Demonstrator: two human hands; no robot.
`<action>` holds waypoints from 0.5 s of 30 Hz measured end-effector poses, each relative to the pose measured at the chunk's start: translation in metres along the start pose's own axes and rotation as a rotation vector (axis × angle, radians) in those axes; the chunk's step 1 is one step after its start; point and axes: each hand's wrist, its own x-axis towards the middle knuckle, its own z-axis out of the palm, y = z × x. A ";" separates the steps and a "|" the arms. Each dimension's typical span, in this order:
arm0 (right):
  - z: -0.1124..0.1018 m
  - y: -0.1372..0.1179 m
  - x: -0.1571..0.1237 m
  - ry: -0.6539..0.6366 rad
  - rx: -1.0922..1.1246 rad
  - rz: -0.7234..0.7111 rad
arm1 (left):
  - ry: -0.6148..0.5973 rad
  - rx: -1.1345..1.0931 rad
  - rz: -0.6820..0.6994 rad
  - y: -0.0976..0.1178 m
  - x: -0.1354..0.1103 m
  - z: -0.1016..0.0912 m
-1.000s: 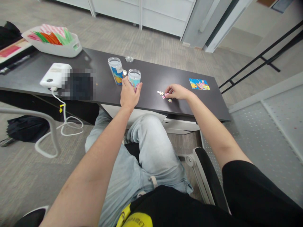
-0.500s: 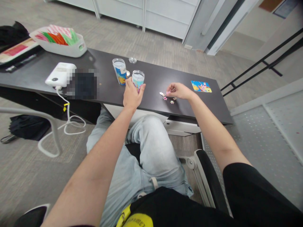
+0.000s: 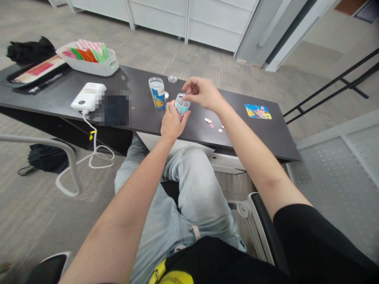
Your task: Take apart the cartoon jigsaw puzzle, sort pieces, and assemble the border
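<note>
My left hand (image 3: 171, 121) is wrapped round a small clear jar (image 3: 181, 105) with a colourful label, standing on the dark desk (image 3: 142, 114). Just above the jar's open mouth hovers my right hand (image 3: 201, 91), fingers pinched together; whatever they hold is too small to make out. Several loose puzzle pieces (image 3: 213, 125) lie on the desk to the right of the jar. A second, taller jar (image 3: 157, 93) stands just left of it, with a clear lid (image 3: 172, 79) lying behind.
A finished small puzzle picture (image 3: 257, 111) lies at the desk's right end. A white device (image 3: 88, 97) with a cable, a blurred dark object (image 3: 114, 109) and a white basket (image 3: 91, 58) of coloured sheets sit on the left. A chair armrest (image 3: 263, 230) is at my right.
My right hand has lifted from the loose puzzle pieces and moved left to above the jar. My left hand kept its hold on the jar.
</note>
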 end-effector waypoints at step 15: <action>-0.077 0.067 -0.194 0.030 -0.307 0.503 | 0.079 -0.080 -0.008 -0.008 0.004 0.006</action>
